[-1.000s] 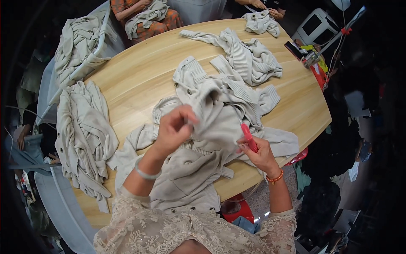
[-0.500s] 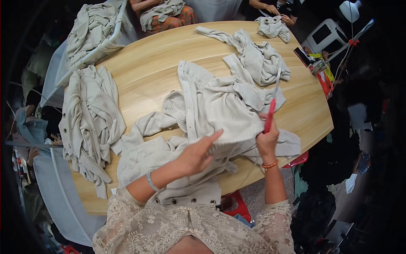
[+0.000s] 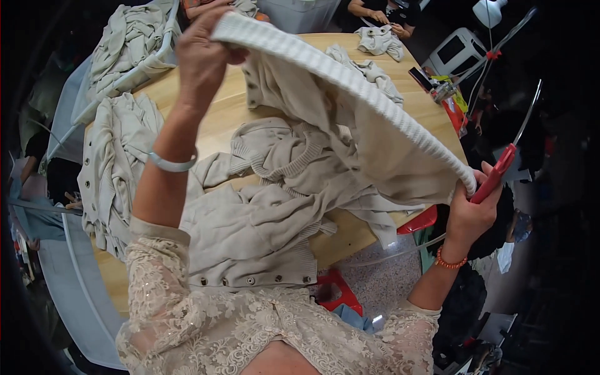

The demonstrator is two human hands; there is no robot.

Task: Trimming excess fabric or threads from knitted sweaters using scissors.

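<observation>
A beige knit cardigan (image 3: 400, 150) is lifted off the table and stretched out by its ribbed hem (image 3: 353, 87). High at the upper left, my left hand (image 3: 203, 59) is closed on one end of that hem. At the right, my right hand (image 3: 473, 215) grips the other end and also holds a red-handled tool (image 3: 495, 174) with a long thin metal tip pointing up; its exact kind is unclear. Beneath the raised cardigan lies another beige cardigan (image 3: 250, 231), its button band with dark buttons along the near table edge.
More beige knits (image 3: 115, 169) are heaped on the left of the wooden table (image 3: 187, 115), beside a bin (image 3: 159, 62) full of them. Two people sit at the far side; one person's hands (image 3: 387, 25) work on a garment. A red stool (image 3: 340, 290) stands below the near edge.
Both hands have risen and moved apart, my left up and leftward, my right further right. The cardigan has come up off the table, its hem now stretched between them.
</observation>
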